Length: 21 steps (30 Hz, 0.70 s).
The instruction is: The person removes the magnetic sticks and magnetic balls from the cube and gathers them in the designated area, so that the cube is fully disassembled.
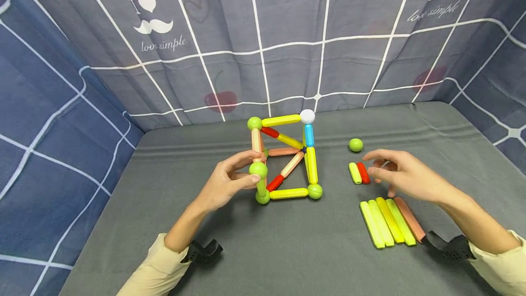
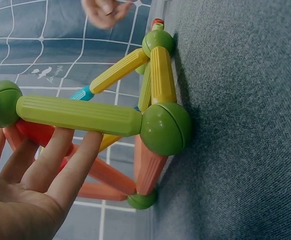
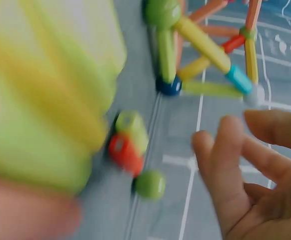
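A frame of magnetic building sticks and balls (image 1: 289, 193) stands on the grey cloth, its sticks yellow, green, orange, red and blue. My left hand (image 1: 222, 182) grips its near left corner, with the thumb on an upper green ball (image 1: 258, 170). In the left wrist view, fingers (image 2: 80, 162) reach behind a green stick (image 2: 78, 114). My right hand (image 1: 404, 175) hovers with loosely bent fingers beside a short red stick (image 1: 363, 173) and holds nothing. A short yellow-green stick (image 1: 355, 173) lies against the red one. Just behind them is a loose green ball (image 1: 355, 145).
Several long yellow-green and yellow sticks (image 1: 382, 223) lie side by side near my right wrist, with an orange stick (image 1: 409, 219) at their right end. A checked cloth (image 1: 287, 72) hangs behind the work surface and along both sides.
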{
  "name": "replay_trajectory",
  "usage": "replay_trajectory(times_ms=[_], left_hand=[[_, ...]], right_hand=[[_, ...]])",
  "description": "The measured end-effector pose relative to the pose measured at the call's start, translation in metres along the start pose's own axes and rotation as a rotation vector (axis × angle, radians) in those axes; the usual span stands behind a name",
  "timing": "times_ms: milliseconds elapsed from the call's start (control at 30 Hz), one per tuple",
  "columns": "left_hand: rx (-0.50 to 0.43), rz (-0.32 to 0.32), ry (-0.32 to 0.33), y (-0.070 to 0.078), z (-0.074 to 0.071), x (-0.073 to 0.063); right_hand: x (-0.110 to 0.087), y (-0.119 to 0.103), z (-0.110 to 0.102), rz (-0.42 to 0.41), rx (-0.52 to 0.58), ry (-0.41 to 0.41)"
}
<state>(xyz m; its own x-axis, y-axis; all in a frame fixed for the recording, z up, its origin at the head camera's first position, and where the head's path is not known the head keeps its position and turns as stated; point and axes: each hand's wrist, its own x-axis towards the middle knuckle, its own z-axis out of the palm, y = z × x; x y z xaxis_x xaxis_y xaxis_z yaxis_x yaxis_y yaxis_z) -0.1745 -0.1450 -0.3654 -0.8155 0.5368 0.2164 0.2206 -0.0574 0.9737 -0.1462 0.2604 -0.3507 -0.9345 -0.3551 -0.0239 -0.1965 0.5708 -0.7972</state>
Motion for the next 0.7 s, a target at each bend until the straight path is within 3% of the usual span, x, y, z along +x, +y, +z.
replay_trajectory(times_ms=[133, 367, 700], left_hand=[[0.004, 0.009, -0.002, 0.0, 0.0, 0.0], [0.001, 0.01, -0.003, 0.001, 0.0, -0.001], [-0.007, 0.002, -0.005, 0.0, 0.0, 0.0]], right_hand=[[0.024, -0.019, 0.011, -0.046, 0.111, 0.042], [0.062, -0.05, 0.036, -0.049, 0.099, 0.094], [0.098, -0.053, 0.051, -0.055, 0.241, 0.138]])
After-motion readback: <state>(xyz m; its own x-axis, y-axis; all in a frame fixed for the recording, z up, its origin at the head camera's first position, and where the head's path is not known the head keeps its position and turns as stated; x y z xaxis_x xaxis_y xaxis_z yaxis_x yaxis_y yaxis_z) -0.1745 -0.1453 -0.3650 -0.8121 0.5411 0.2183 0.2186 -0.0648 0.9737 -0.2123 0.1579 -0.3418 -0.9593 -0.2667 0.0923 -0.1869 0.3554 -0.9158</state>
